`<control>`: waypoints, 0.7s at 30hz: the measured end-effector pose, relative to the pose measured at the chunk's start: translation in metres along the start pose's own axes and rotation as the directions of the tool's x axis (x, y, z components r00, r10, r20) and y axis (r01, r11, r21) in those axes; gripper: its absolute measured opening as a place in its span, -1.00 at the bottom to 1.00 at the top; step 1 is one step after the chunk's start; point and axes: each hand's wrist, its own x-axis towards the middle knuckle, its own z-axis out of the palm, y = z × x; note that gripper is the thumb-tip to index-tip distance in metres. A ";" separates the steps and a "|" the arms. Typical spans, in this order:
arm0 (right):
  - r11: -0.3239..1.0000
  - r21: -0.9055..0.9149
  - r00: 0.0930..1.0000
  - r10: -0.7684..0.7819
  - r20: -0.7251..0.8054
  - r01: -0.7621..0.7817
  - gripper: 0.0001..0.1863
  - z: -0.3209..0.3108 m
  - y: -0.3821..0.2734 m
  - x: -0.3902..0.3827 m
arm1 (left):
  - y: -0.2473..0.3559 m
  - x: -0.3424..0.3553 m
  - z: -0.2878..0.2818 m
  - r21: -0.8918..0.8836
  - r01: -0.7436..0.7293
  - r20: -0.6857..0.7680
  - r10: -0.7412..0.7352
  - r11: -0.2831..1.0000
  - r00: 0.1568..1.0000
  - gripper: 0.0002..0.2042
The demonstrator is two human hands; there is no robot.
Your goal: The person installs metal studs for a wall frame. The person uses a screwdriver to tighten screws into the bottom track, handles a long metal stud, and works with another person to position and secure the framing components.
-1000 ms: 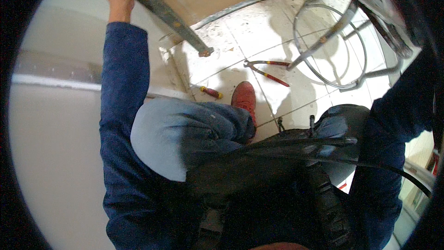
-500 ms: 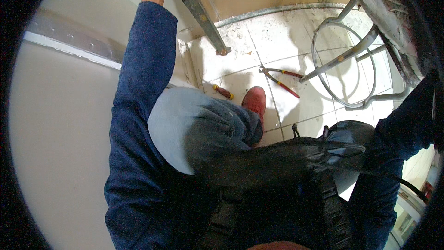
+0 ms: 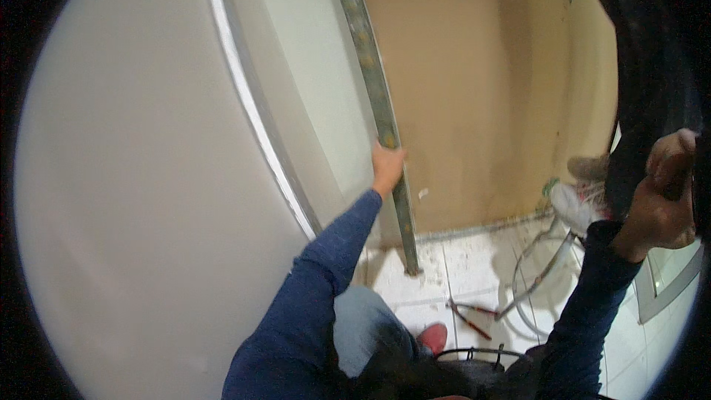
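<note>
My left hand (image 3: 388, 168) is closed around a long, narrow metal post (image 3: 375, 89) with rusty, worn patches. The post leans slightly, and its lower end meets the tiled floor by the brown panel (image 3: 459, 104). At the right rim my right hand (image 3: 655, 213) is raised with its fingers curled, beside the dark trouser leg (image 3: 648, 89) of another person. What it grips is dark and cut off by the picture's edge. On the floor lie long-handled pincers (image 3: 472, 317) with red handles, their jaws spread.
A grey metal stool (image 3: 539, 281) with a round ring stands at the right; the other person's light shoe (image 3: 574, 206) is at its top. A large pale panel (image 3: 133, 178) with a white metal edge fills the left. My red shoe (image 3: 433, 338) rests on white tiles (image 3: 474, 263).
The view has tilted up, showing more of the post and brown panel. My left hand stays on the post. My right hand has come into sight, and the screwdriver on the floor is out of sight.
</note>
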 end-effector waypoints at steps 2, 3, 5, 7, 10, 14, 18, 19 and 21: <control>0.970 0.144 0.973 0.212 -0.091 -0.198 -0.76 -0.009 -0.017 -0.004 | 0.004 -0.006 0.006 -0.043 0.007 -0.022 -0.008 0.999 1.000 -0.57; 0.948 0.200 0.950 0.278 -0.145 -0.247 -0.81 -0.014 -0.025 -0.006 | 0.003 -0.006 0.011 -0.076 -0.057 -0.059 0.053 0.996 0.997 -0.59; 0.903 0.266 0.897 0.394 -0.200 -0.337 -0.84 -0.019 -0.031 -0.020 | 0.013 -0.011 -0.012 -0.044 0.004 0.052 -0.001 0.999 0.999 -0.62; 0.911 0.216 0.896 0.395 -0.202 -0.352 -0.83 -0.022 -0.036 -0.010 | 0.017 -0.012 -0.013 -0.048 -0.007 -0.050 0.005 0.999 0.999 -0.63; 0.953 -0.022 0.949 0.299 -0.105 -0.303 -0.77 -0.025 -0.042 0.004 | 0.022 -0.015 -0.011 -0.087 0.053 0.058 -0.048 0.995 0.997 -0.61; 0.915 0.153 0.892 0.399 -0.215 -0.372 -0.77 -0.033 -0.051 0.022 | 0.013 -0.016 -0.010 -0.202 0.065 0.021 -0.062 0.977 0.998 -0.57; 0.932 0.135 0.895 0.362 -0.262 -0.338 -0.77 -0.044 -0.052 0.028 | 0.035 -0.023 -0.011 -0.245 0.059 0.038 -0.051 0.968 0.998 -0.53; 0.930 0.124 0.898 0.366 -0.242 -0.346 -0.77 -0.045 -0.053 0.028 | 0.037 -0.026 -0.015 -0.233 0.073 0.036 -0.067 0.970 0.997 -0.53; 0.933 0.131 0.906 0.357 -0.229 -0.335 -0.77 -0.042 -0.055 0.029 | 0.037 -0.034 -0.024 -0.171 0.035 0.009 -0.034 0.985 0.999 -0.54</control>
